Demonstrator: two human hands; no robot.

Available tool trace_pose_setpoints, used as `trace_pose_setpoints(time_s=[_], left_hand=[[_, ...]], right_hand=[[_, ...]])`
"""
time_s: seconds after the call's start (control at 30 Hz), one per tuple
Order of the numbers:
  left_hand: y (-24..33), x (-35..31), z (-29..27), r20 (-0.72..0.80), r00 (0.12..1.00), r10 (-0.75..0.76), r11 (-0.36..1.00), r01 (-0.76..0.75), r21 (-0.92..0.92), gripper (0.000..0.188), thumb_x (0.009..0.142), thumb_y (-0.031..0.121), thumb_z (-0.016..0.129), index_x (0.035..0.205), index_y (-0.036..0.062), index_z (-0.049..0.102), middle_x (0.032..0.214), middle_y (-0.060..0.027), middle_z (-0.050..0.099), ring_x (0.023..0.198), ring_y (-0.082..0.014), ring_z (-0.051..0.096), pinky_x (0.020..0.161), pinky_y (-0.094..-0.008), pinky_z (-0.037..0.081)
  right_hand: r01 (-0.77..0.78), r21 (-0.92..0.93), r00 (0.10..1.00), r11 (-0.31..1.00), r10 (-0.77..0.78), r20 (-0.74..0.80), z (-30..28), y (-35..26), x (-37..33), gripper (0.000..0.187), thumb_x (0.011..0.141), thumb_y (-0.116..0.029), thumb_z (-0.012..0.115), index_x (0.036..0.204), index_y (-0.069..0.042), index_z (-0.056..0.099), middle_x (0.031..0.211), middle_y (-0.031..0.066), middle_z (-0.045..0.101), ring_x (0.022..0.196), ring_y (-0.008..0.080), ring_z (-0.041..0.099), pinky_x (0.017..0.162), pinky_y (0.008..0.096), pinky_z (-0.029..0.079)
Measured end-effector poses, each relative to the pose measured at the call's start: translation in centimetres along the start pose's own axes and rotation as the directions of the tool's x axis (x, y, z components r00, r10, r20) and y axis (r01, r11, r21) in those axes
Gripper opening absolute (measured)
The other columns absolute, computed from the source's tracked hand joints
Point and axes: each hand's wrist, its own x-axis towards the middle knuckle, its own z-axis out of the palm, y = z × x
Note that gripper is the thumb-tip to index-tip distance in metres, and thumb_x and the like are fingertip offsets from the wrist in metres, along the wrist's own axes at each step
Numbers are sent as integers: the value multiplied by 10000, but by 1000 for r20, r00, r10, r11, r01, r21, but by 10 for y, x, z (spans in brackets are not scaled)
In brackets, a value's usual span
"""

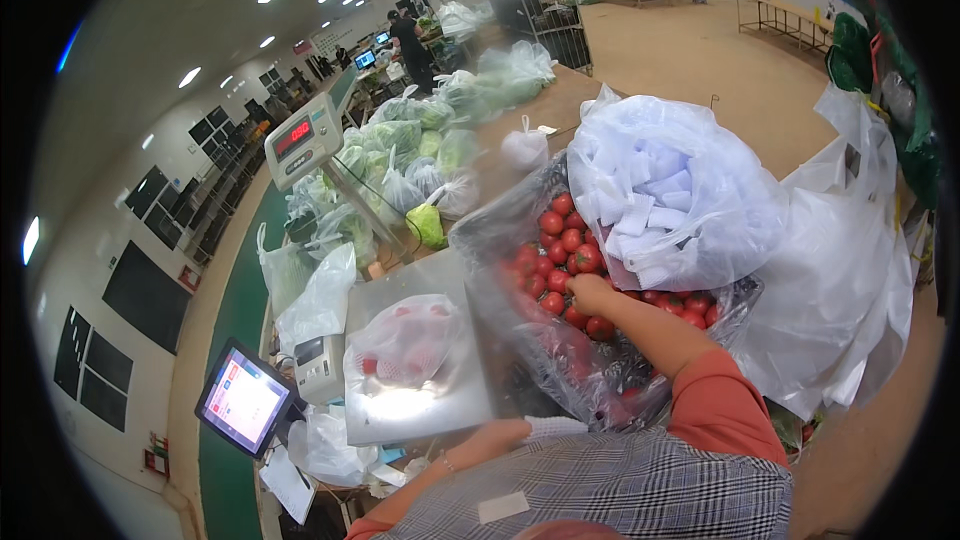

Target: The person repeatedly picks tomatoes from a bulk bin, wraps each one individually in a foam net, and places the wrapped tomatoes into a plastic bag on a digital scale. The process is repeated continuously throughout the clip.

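Observation:
My right hand (590,290) reaches down into a crate of red tomatoes (556,258), its fingers curled onto a tomato and partly hidden. The crate is lined with clear plastic (520,340). Low in front of my body, my left hand (508,432) holds a white foam net sleeve (556,427), which covers its fingertips. To the left, a clear bag (412,338) holding tomatoes in foam nets lies on the steel scale plate (420,426). A large clear bag of white foam nets (670,190) rests over the crate's far right part.
The scale display (302,137) stands on a post beyond the plate. Beside it are a touchscreen (243,397) and a small label printer (319,370). Many bagged green vegetables (400,140) fill the far table. White plastic sheets (850,270) hang at the right. A person (410,45) stands far off.

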Motion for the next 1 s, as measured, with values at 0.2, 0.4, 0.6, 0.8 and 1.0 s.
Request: trace_pose_setpoints(time_s=[0.2,0.4,0.6,0.8,1.0], left_hand=[[-57,6,22,83,975,-208,973,197,120,448,915,184,612,1324,47,489,1245,-199,591,1140,-298,583,987,-353,435],[-20,10,21,-170,972,-161,976,131,-174,748,824,154,711,1452,74,312,1228,-137,597,1079,-238,608,887,-369,488],[-10,-8,-12,-514,801,-306,642,-225,-733,692,812,30,552,1446,30,276,1324,-135,505,1187,-235,539,985,-370,468],[1,-23,-26,-587,748,-310,608,-319,-727,522,884,90,567,1369,9,391,1275,-100,538,1161,-187,534,995,-325,431],[-5,-52,-26,-548,801,-241,454,-406,-793,664,868,233,693,1398,33,346,1272,-82,532,1159,-171,540,971,-324,461]], right_hand=[[40,-246,988,969,-1,156,46,13,-8,276,865,-264,535,1051,-100,657,1112,140,650,1072,318,595,966,495,412],[-12,-311,964,950,94,249,41,5,-4,362,849,-352,550,1089,-98,640,1186,182,611,1157,353,539,1049,529,331],[121,314,976,942,-56,-209,-29,-16,35,756,621,-380,799,1255,-62,538,1232,208,556,1163,358,536,985,445,432],[654,376,754,656,-526,-394,-94,-194,-40,601,628,-154,796,1185,-87,581,1201,130,546,1141,313,520,999,423,390],[124,920,933,372,-360,20,-63,-226,-64,543,840,-126,679,1342,-37,492,1266,103,559,1188,222,518,1038,385,390]])
